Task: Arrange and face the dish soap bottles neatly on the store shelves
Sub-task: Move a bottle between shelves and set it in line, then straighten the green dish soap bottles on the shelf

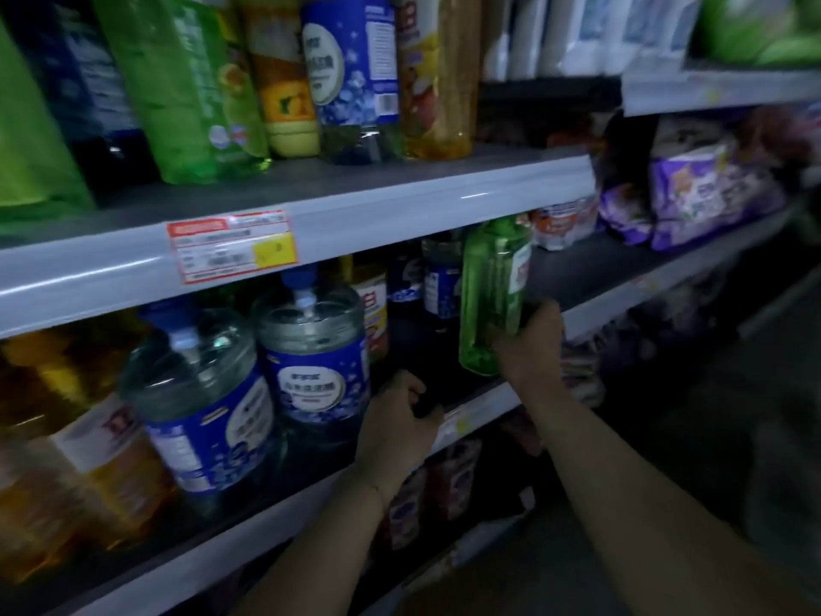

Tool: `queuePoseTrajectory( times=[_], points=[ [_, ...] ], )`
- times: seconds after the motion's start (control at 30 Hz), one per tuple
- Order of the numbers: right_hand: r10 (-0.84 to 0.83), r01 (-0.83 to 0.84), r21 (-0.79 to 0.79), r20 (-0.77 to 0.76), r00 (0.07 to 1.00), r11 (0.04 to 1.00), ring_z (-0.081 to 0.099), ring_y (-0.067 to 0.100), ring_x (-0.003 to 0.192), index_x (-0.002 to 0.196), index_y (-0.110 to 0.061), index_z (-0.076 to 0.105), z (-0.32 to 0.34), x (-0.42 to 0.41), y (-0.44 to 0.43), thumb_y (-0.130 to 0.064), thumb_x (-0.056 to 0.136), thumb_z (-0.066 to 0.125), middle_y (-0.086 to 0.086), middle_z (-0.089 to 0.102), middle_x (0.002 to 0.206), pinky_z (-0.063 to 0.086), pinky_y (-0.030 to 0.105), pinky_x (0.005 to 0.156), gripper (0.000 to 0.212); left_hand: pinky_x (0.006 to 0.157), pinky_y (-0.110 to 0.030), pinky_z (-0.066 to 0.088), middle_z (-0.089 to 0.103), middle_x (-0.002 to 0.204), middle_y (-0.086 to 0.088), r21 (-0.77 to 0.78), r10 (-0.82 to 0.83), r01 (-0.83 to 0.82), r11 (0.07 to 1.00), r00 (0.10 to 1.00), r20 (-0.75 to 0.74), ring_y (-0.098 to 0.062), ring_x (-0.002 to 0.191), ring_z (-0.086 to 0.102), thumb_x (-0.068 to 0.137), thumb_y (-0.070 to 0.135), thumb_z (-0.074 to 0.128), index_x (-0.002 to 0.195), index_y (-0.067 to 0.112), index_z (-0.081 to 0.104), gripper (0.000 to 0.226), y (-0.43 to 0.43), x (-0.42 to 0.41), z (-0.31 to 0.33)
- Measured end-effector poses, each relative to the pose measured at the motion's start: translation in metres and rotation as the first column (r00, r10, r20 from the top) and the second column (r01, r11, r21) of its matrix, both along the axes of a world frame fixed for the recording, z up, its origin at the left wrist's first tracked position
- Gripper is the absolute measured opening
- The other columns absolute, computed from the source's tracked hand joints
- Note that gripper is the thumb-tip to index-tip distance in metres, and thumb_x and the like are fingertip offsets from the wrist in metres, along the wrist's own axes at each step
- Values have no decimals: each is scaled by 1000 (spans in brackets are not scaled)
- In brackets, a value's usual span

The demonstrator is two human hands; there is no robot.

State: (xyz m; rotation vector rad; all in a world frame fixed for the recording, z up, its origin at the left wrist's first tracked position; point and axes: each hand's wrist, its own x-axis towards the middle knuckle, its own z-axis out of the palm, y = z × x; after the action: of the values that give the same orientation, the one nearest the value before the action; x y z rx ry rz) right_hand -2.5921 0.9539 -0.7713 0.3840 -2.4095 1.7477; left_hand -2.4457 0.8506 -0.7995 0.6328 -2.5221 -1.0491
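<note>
Green dish soap bottle (491,300) upright on the middle shelf (586,269).
The right hand (531,344) grips its lower part, right of the blue-labelled bottles (311,349); the left hand (395,422) is curled at the shelf's front edge, its hold unclear.

Bare forearms (644,504), with a thin band (376,487) below the left grip (395,424).

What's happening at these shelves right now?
A person is tidying bottles on store shelves. The right hand grips the lower part of a green bottle, roughly upright at the front of the middle shelf. The left hand is curled at that shelf's front edge, beside the blue-labelled bottles; whether it holds anything is unclear.
</note>
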Motion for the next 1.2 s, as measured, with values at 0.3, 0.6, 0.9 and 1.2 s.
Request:
queuePoseTrajectory(
  times=[0.3, 0.6, 0.9, 1.2],
  points=[
    [411, -392, -147, 139, 901, 908, 51, 23, 120, 142, -20, 20, 32, -84, -4, -6, 53, 91, -1, 50, 130, 47, 47, 99, 115, 80, -29, 51, 56, 104, 11, -43, -80, 80, 996, 997, 21, -7, 90, 57, 88, 25, 64, 100, 28, 52, 17, -8, 1, -24],
    [472, -471, 60, 5, 882, 880, 52, 18, 110, 142, -11, 13, 35, -41, -1, -3, 63, 86, 1, 46, 120, 47, 23, 76, 107, 71, -16, 44, 49, 119, 7, 72, -20, 22, 997, 999, -34, -6, 88, 57, 84, 26, 71, 132, 23, 40, 57, -15, 1, -27],
    [582, -597, 21, -254, 773, 802, 50, -10, 112, 131, -17, 20, 18, 24, 5, 5, 50, 88, -18, 43, 121, 44, 10, 85, 109, 89, -13, 44, 45, 135, 12, 339, 16, 123, 933, 925, -381, 0, 121, 48, 53, 33, 88, 141, 33, 27, 108, 15, -16, -13],
    [424, -498, -120, -380, 822, 859, 51, -8, 111, 122, -41, 28, 26, 80, 19, 1, 44, 93, -23, 46, 119, 45, 10, 87, 110, 73, 2, 39, 54, 103, 28, 300, 115, 55, 952, 847, -520, 22, 91, 54, 74, 4, 79, 109, 45, 40, 67, 33, -2, 18]
  ],
)
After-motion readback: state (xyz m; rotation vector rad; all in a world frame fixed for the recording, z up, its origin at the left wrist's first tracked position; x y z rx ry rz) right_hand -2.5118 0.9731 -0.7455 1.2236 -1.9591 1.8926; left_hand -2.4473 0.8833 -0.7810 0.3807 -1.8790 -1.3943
